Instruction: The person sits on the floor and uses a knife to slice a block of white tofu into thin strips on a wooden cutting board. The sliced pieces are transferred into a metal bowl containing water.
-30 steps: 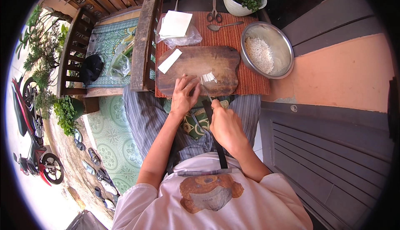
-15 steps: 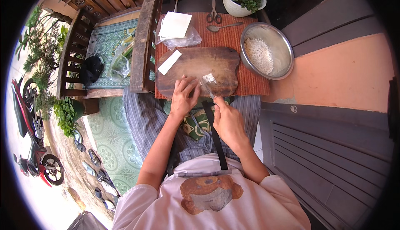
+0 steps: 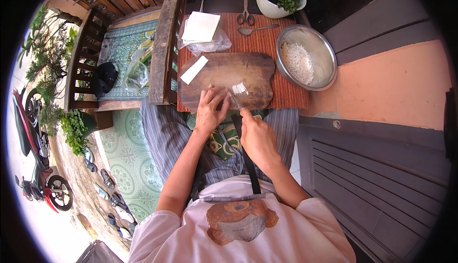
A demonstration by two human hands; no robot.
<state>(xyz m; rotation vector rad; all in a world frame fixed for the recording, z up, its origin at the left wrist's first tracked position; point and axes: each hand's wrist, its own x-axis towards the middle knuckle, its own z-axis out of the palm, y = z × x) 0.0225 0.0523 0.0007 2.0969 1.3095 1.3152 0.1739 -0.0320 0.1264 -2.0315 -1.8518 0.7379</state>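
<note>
A small knife (image 3: 234,99) is in my right hand (image 3: 258,136), its blade angled up and left onto the wooden cutting board (image 3: 224,67). My left hand (image 3: 211,109) rests on the board's near edge, its bent fingertips pressed down close to the blade. Whatever lies under those fingers is hidden. Just right of the blade sits a small row of thin white strips (image 3: 240,89). Farther left on the board, a wider flat white strip (image 3: 194,70) lies by itself.
White sheets (image 3: 201,27) lie on a plastic bag (image 3: 222,42) beyond the board. A steel bowl (image 3: 329,58) holds white shreds (image 3: 298,62). Scissors (image 3: 245,17), a spoon (image 3: 257,29) and a potted plant (image 3: 281,8) stand farther back. A wooden bench (image 3: 167,39) borders the left.
My right hand has shifted slightly left with the knife, whose blade is now more upright and nearer my left fingertips. The left hand stays nearly in place.
</note>
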